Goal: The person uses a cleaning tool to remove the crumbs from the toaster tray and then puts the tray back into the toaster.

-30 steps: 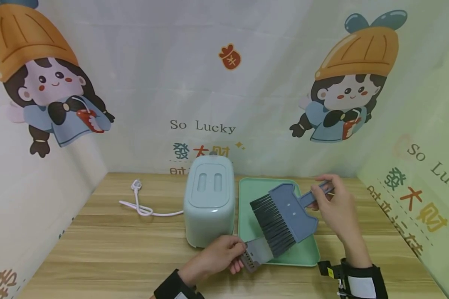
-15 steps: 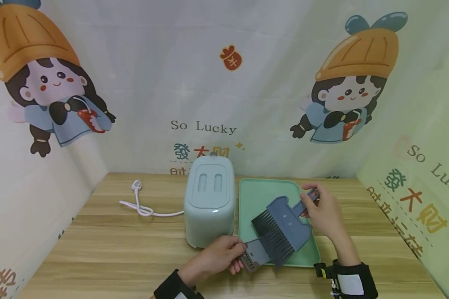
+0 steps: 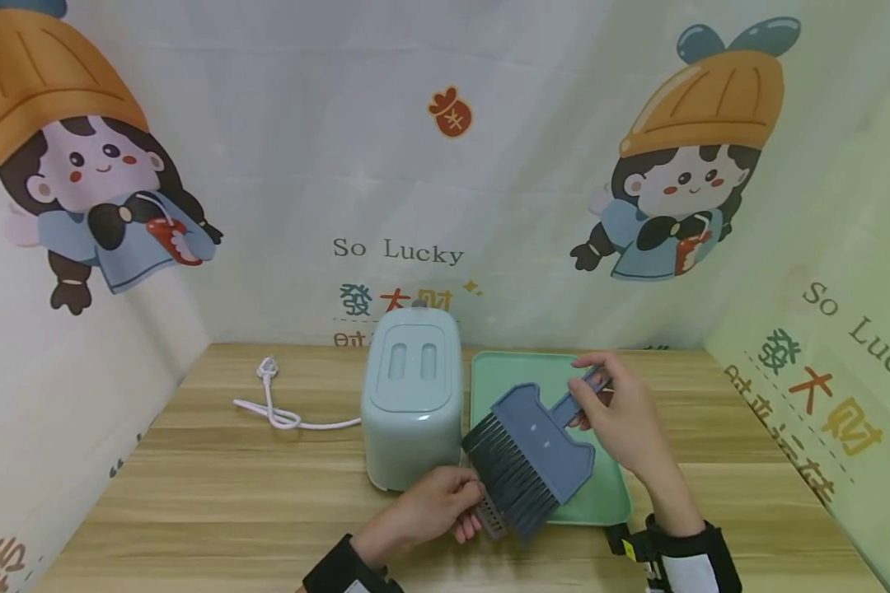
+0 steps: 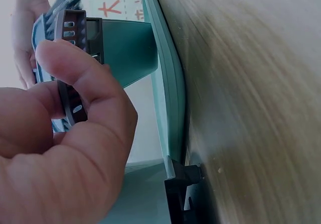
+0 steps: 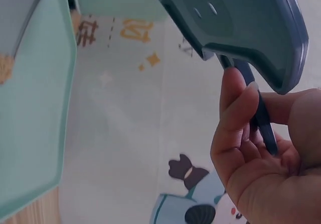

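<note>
In the head view my right hand grips the handle of a blue brush with long dark bristles. The bristles lie across a flat grey crumb tray, hiding most of its plate. My left hand pinches that tray by its slotted end, between thumb and fingers; the left wrist view shows the slotted end close up. Both things are above the front left of a green serving tray. From the right wrist view, fingers curl round the thin brush handle.
A pale blue toaster stands just left of the green tray, beside my left hand. Its white cord and plug lie loosely to the left on the wooden table. A printed cloth hangs behind and at the sides.
The brush in my right hand has swept left, its bristles passing from the crumb tray's far end to near my left fingers. The left hand stays in place.
</note>
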`<state>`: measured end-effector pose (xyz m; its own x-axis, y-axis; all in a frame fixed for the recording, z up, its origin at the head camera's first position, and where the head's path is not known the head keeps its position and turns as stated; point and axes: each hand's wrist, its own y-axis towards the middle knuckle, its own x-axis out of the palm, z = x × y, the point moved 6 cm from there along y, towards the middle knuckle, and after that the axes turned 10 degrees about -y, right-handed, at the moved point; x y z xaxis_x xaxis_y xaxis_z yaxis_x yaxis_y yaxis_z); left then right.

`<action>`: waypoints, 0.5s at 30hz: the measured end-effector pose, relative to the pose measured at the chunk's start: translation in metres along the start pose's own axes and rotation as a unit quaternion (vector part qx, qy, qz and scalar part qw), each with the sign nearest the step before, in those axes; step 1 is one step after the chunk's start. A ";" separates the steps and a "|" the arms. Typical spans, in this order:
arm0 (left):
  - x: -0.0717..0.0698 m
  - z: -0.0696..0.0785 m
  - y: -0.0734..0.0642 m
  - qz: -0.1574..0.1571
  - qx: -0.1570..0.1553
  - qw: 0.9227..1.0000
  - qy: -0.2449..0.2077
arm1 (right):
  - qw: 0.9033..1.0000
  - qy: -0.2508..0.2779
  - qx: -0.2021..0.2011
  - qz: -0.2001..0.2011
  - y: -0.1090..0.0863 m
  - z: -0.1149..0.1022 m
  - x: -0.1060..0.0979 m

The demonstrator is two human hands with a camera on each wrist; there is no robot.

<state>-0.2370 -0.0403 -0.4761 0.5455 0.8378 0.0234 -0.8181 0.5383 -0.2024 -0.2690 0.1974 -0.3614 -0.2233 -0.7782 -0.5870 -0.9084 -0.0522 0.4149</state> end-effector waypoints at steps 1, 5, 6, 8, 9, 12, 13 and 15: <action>0.000 0.000 0.000 0.001 0.001 1.000 -0.001 | 1.000 0.000 -0.002 -0.008 0.000 -0.002 0.004; 0.000 0.002 -0.002 0.003 0.002 1.000 -0.002 | 1.000 -0.024 0.010 -0.006 0.001 0.001 0.010; 0.000 0.003 -0.002 0.002 0.002 1.000 -0.001 | 0.999 -0.030 0.017 -0.002 0.002 0.004 0.009; 0.000 0.004 -0.003 0.000 0.002 1.000 -0.001 | 0.999 -0.040 0.033 0.006 0.003 0.011 0.006; 0.000 0.005 -0.004 0.001 0.001 1.000 -0.001 | 0.998 -0.048 0.041 0.010 0.003 0.015 0.004; 0.000 0.006 -0.005 0.002 -0.002 1.000 -0.003 | 0.995 -0.075 0.054 0.028 0.004 0.025 -0.005; -0.001 0.006 -0.005 0.002 -0.002 1.000 -0.004 | 0.994 -0.083 0.054 0.034 0.004 0.028 -0.009; -0.001 0.006 -0.005 0.002 -0.004 1.000 -0.005 | 0.992 -0.106 0.054 0.044 0.003 0.032 -0.015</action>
<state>-0.2345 -0.0438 -0.4691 0.5396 0.8413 0.0320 -0.8191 0.5334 -0.2111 -0.2797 0.2289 -0.3729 -0.3625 -0.6272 -0.6894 -0.9119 0.0859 0.4014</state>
